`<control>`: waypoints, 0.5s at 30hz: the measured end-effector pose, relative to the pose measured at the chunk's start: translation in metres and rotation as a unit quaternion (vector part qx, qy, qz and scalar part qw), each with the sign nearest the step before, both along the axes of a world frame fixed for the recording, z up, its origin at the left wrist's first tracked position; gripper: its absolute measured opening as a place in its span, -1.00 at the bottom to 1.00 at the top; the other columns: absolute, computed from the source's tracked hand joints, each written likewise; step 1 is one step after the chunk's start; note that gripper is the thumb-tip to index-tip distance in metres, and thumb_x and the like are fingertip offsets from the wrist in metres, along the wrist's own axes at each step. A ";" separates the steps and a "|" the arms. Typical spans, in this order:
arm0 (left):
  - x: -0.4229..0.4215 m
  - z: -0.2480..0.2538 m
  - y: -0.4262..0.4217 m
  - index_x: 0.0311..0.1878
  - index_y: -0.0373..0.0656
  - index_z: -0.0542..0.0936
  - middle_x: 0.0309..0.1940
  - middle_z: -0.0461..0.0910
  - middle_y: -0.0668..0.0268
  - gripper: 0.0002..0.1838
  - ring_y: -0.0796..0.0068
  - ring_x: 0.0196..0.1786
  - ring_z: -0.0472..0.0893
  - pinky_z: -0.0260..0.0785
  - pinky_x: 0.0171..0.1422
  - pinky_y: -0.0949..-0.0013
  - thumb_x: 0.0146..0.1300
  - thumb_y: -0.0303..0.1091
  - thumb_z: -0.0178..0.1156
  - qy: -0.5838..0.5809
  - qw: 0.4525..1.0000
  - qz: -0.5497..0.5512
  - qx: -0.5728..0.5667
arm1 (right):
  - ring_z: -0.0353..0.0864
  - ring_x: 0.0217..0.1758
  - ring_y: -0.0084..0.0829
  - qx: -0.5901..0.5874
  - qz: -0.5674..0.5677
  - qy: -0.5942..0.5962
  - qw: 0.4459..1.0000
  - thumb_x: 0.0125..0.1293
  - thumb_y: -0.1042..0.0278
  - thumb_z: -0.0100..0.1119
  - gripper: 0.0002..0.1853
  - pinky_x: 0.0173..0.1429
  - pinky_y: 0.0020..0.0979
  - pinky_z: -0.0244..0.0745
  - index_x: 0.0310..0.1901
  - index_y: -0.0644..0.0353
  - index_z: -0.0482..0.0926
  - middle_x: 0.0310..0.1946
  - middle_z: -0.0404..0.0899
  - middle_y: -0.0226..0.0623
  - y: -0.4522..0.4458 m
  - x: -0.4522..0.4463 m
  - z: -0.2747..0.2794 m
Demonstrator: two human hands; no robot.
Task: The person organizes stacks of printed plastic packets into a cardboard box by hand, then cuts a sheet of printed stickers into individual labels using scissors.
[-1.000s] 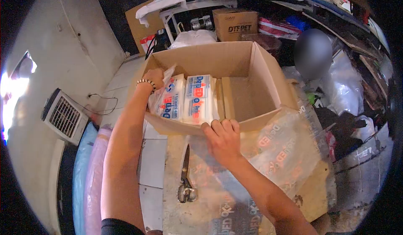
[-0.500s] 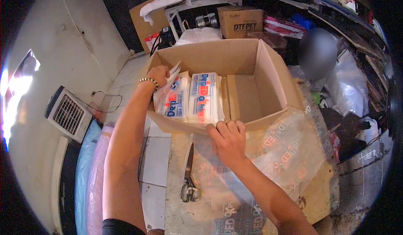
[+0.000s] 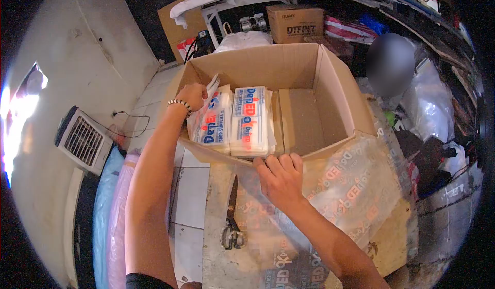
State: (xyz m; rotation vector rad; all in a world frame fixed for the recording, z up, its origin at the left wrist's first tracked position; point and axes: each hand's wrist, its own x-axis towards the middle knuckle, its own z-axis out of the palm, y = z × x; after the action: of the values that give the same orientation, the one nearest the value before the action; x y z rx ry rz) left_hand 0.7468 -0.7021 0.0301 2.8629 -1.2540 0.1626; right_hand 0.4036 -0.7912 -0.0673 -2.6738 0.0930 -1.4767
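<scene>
A large cardboard box (image 3: 335, 87) stands with its top open. Inside, at its left half, lie two stacks of printed plastic bags, a left stack (image 3: 219, 126) and a right stack (image 3: 249, 124), both with red and blue lettering. My left hand (image 3: 193, 97), with a beaded bracelet at the wrist, reaches over the box's left side. Its fingers are closed on the raised edge of a printed plastic bag (image 3: 212, 86) beside the left stack. My right hand (image 3: 281, 179) has its fingers curled over the box's front wall.
Scissors (image 3: 233, 219) lie on the board in front of the box. Printed clear plastic sheeting (image 3: 340, 196) spreads over the right side. Behind stands a closed carton (image 3: 295, 25). An air cooler (image 3: 85, 139) and wrapped rolls (image 3: 111, 211) are at left. A person sits at right.
My left hand has shifted slightly left and down, still at the bag's edge. My right hand stays on the front wall. The view has moved a little.
</scene>
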 end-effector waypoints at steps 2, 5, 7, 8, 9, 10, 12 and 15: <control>-0.002 0.001 -0.002 -0.12 -0.05 0.72 -0.04 0.68 0.01 -0.61 0.00 0.07 0.65 0.48 0.20 0.09 -0.04 -0.59 0.16 0.018 1.000 0.010 0.000 | 0.36 -0.31 -0.36 0.002 0.002 -0.002 1.000 0.05 0.36 0.18 -0.76 -0.02 -0.25 0.21 -0.18 0.03 0.61 -0.44 0.35 -0.42 0.001 0.000 0.000; -0.005 0.004 -0.008 -0.09 -0.05 0.73 0.00 0.66 0.01 -0.60 0.01 0.10 0.64 0.46 0.23 0.07 -0.05 -0.57 0.18 0.006 0.999 0.004 0.039 | 0.37 -0.30 -0.39 -0.002 0.000 0.002 1.000 0.07 0.34 0.16 -0.75 -0.01 -0.26 0.24 -0.16 0.01 0.59 -0.41 0.36 -0.44 0.000 -0.001 0.001; -0.010 0.006 -0.016 -0.07 -0.06 0.72 0.00 0.66 0.00 -0.62 0.02 0.11 0.64 0.47 0.23 0.07 -0.02 -0.53 0.20 -0.014 0.996 0.002 0.083 | 0.39 -0.27 -0.43 -0.013 -0.012 0.026 1.000 0.12 0.30 0.12 -0.74 -0.01 -0.29 0.29 -0.11 -0.02 0.56 -0.34 0.40 -0.47 0.000 -0.004 0.004; -0.008 0.004 -0.022 -0.07 -0.06 0.72 0.00 0.66 0.00 -0.63 0.02 0.12 0.64 0.47 0.23 0.08 0.00 -0.50 0.20 -0.023 0.994 0.005 0.109 | 0.40 -0.26 -0.43 -0.011 -0.013 0.028 0.999 0.12 0.30 0.12 -0.74 -0.01 -0.29 0.29 -0.11 -0.02 0.56 -0.34 0.40 -0.47 0.001 -0.004 0.004; -0.007 0.001 -0.027 -0.06 -0.07 0.72 0.00 0.66 -0.01 -0.64 0.02 0.13 0.63 0.48 0.23 0.09 0.02 -0.47 0.21 -0.032 0.990 0.008 0.134 | 0.40 -0.26 -0.43 -0.010 -0.013 0.029 0.999 0.12 0.30 0.12 -0.74 0.00 -0.29 0.29 -0.11 -0.02 0.56 -0.34 0.40 -0.47 0.001 -0.004 0.004; -0.007 -0.004 -0.031 -0.01 -0.07 0.71 0.01 0.66 -0.01 -0.63 0.03 0.14 0.63 0.48 0.23 0.10 0.05 -0.39 0.24 -0.027 0.987 0.031 0.156 | 0.40 -0.26 -0.43 -0.008 -0.014 0.031 0.999 0.13 0.30 0.12 -0.74 0.00 -0.29 0.28 -0.11 -0.01 0.56 -0.34 0.40 -0.47 0.001 -0.004 0.004; -0.012 -0.009 -0.039 0.07 -0.07 0.67 0.02 0.66 0.00 -0.59 0.05 0.17 0.62 0.48 0.24 0.12 0.12 -0.24 0.29 -0.018 0.977 0.074 0.199 | 0.37 -0.29 -0.40 -0.004 -0.008 0.004 1.000 0.07 0.32 0.15 -0.75 -0.01 -0.28 0.25 -0.16 -0.01 0.59 -0.40 0.36 -0.45 0.001 0.000 0.001; -0.026 -0.012 -0.039 0.22 -0.06 0.58 0.04 0.66 0.03 -0.38 0.06 0.14 0.64 0.50 0.21 0.10 0.12 0.02 0.37 -0.058 0.962 0.040 0.266 | 0.35 -0.30 -0.39 0.005 -0.005 -0.018 1.000 0.04 0.32 0.16 -0.75 -0.02 -0.29 0.24 -0.18 -0.02 0.60 -0.42 0.34 -0.44 0.000 0.002 -0.002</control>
State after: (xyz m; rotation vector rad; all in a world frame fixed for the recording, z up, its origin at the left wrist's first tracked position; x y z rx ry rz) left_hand 0.7206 -0.7411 0.0185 3.4029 -1.3827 -0.0109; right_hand 0.4055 -0.7914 -0.0689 -2.6425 0.1101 -1.5211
